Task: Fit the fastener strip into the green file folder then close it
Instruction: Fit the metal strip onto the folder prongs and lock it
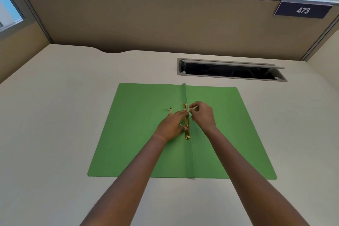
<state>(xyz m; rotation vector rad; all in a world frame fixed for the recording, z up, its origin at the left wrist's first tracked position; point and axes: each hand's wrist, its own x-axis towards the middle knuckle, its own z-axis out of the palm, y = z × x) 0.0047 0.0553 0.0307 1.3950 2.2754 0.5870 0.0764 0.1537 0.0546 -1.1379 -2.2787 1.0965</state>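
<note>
While the green file folder lies spread open and flat on the pale surface, both hands meet at its centre fold. The brass fastener strip sits lengthwise along that fold, just left of the raised spine flap, with thin metal prongs sticking up from it at an angle. The left hand presses down on the strip, its fingers laid flat across the middle and the thumb near the lower prong, pinning rather than clasping it. The right hand is pinched at thumb and forefinger beside the strip's upper end; what it pinches is too small to make out. A small brass piece lies loose on the left leaf, near the left fingertips. Beyond the folder, an open cable slot is set into the surface before a partition bearing a plate marked 473.
</note>
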